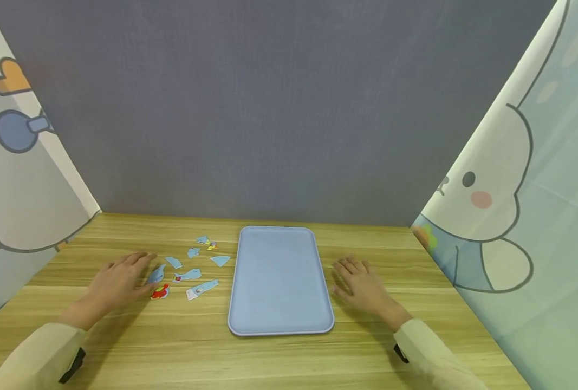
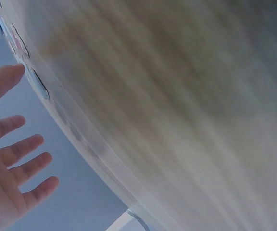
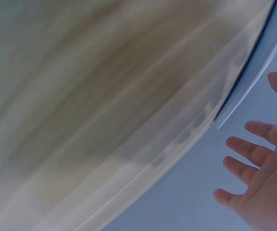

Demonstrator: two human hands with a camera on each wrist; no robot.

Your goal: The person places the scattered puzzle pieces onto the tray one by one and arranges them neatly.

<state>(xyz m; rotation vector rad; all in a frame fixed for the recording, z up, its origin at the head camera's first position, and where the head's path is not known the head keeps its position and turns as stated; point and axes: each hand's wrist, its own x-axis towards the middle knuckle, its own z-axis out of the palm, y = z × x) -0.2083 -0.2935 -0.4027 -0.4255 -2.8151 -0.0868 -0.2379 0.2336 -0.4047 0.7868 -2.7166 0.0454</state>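
Note:
My left hand point(image 1: 118, 281) is over the table's left side, fingers apart and holding nothing. Right beside its thumb and fingertips lie a light blue paper-like piece point(image 1: 156, 274) and a red and yellow piece point(image 1: 160, 292). Several more irregular light blue printed pieces, among them a long one point(image 1: 202, 289) and a triangular one point(image 1: 220, 260), are scattered between that hand and a pale blue tray point(image 1: 281, 281). On the tray's other side is my right hand point(image 1: 362, 287), fingers spread, nothing in it. Both wrist views show the left palm point(image 2: 4, 178) and right palm point(image 3: 268, 192) bare.
The wood-grain table point(image 1: 186, 352) ends at a dark grey upright panel point(image 1: 269, 108) behind the tray. Cloths with cartoon prints hang at the left point(image 1: 30, 189) and right point(image 1: 552, 189). A raised rim runs round the tray.

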